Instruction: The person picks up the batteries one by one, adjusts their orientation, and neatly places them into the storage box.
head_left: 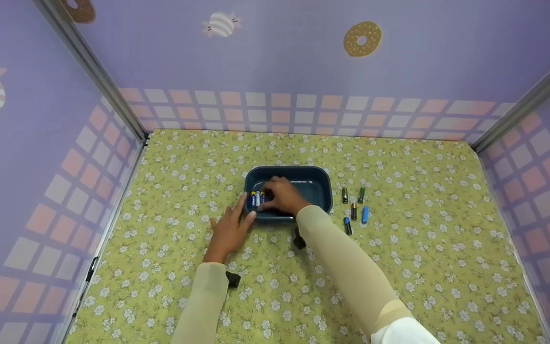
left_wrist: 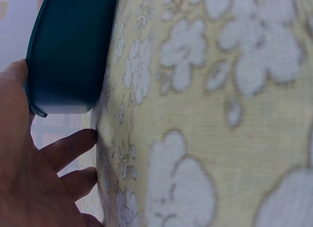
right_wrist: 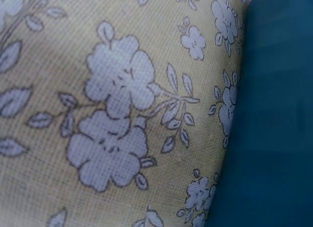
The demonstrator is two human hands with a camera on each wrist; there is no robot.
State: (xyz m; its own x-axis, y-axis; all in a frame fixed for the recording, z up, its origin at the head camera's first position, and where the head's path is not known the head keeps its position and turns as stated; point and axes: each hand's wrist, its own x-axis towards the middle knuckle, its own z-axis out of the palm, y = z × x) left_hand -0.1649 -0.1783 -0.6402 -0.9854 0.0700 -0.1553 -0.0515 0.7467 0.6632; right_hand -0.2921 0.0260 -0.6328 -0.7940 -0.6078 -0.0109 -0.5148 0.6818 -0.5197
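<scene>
A dark teal tray [head_left: 320, 191] stands on the flowered cloth, with a few batteries [head_left: 257, 198] side by side, upright in this view, at its left end. My right hand [head_left: 282, 197] reaches into the tray, and its thumb and fingers pinch the rightmost of these batteries at its two ends. My left hand [head_left: 231, 227] steadies the tray's left front corner, thumb and forefinger at the rim. In the left wrist view, the other fingers [left_wrist: 73, 147] spread down toward the cloth beside the tray wall [left_wrist: 73, 56]. Only cloth and tray wall [right_wrist: 274, 119] show in the right wrist view.
Right of the tray lie several loose batteries: two green ones [head_left: 344, 195], a black and copper one [head_left: 354, 211], a light blue one [head_left: 364, 215] and a black and blue one [head_left: 347, 225]. Purple panels [head_left: 294, 57] wall in the cloth-covered table [head_left: 423, 248] at the back and sides.
</scene>
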